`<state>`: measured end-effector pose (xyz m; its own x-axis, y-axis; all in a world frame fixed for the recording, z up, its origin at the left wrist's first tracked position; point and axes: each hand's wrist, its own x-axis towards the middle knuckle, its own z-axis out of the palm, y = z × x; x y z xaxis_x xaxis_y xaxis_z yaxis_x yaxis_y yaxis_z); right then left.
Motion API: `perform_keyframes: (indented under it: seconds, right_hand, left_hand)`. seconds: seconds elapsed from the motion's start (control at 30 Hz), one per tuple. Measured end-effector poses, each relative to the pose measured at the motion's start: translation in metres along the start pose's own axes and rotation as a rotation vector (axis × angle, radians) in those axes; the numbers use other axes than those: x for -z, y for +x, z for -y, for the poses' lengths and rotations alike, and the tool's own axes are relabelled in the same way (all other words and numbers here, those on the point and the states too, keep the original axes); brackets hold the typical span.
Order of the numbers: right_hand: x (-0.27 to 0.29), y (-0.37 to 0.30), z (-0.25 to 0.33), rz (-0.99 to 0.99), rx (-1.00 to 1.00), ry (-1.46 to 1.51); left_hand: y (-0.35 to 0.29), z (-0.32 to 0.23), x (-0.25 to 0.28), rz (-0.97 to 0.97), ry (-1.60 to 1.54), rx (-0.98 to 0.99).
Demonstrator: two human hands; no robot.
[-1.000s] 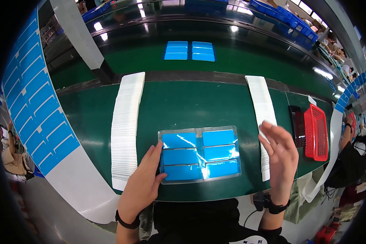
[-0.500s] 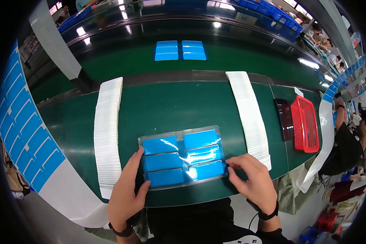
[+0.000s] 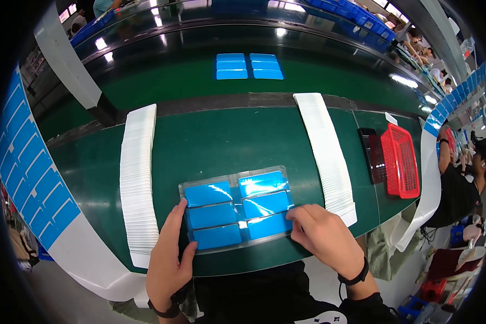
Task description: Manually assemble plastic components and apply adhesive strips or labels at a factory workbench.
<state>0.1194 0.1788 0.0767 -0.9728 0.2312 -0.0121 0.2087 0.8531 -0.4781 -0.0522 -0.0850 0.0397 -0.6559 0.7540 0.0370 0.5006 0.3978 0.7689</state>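
Note:
A clear plastic tray (image 3: 237, 244) with blue rectangular pieces (image 3: 213, 216) in two columns lies slightly tilted at the near edge of the green table. My left hand (image 3: 170, 256) grips the tray's left edge, thumb by the lower corner and forefinger higher up. At the lower right blue piece (image 3: 267, 224), my right hand (image 3: 324, 235) has its fingers curled in with the tips on that piece's right end. What those fingertips pinch, if anything, is hidden.
Long rows of overlapping white cards flank the tray, one left (image 3: 137, 183) and one right (image 3: 325, 151). Farther right are a dark flat case (image 3: 371, 155) and a red basket (image 3: 400, 161). More blue pieces (image 3: 232, 66) lie on the green conveyor. Blue-printed sheet strips (image 3: 35, 167) curve along both sides.
My right hand has moved left from beside the tray onto the lower right blue piece, its fingers drawing closer together. My left hand stays at the tray's left edge.

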Motion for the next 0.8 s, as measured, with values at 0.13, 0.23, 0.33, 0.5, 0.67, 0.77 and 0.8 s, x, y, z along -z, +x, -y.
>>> perform_keyframes:
  seconds: [0.13, 0.23, 0.33, 0.5, 0.67, 0.77, 0.8]
  right_hand:
    - [0.003, 0.006, -0.004, 0.023, -0.001, 0.025]
    - [0.016, 0.021, -0.012, 0.069, 0.01, 0.056]
    - [0.023, 0.038, -0.014, -0.007, 0.025, 0.047]
    - [0.009, 0.063, -0.023, -0.11, 0.169, -0.026]
    - [0.007, 0.073, -0.024, -0.035, 0.169, -0.069]
    - [0.008, 0.075, -0.024, -0.028, 0.182, -0.09]
    - [0.009, 0.076, -0.024, -0.016, 0.187, -0.096]
  left_hand:
    - [0.001, -0.002, 0.001, 0.009, 0.048, -0.032]
    - [-0.001, -0.002, -0.002, -0.002, 0.025, -0.036]
    - [-0.001, -0.001, -0.015, -0.041, -0.025, -0.024]
    - [-0.003, -0.001, -0.022, -0.085, -0.018, 0.01]
    - [-0.003, 0.002, -0.02, -0.071, -0.026, 0.005]
    - [-0.002, 0.004, -0.019, -0.072, -0.025, -0.003]
    - [-0.002, 0.004, -0.018, -0.07, -0.027, -0.004]
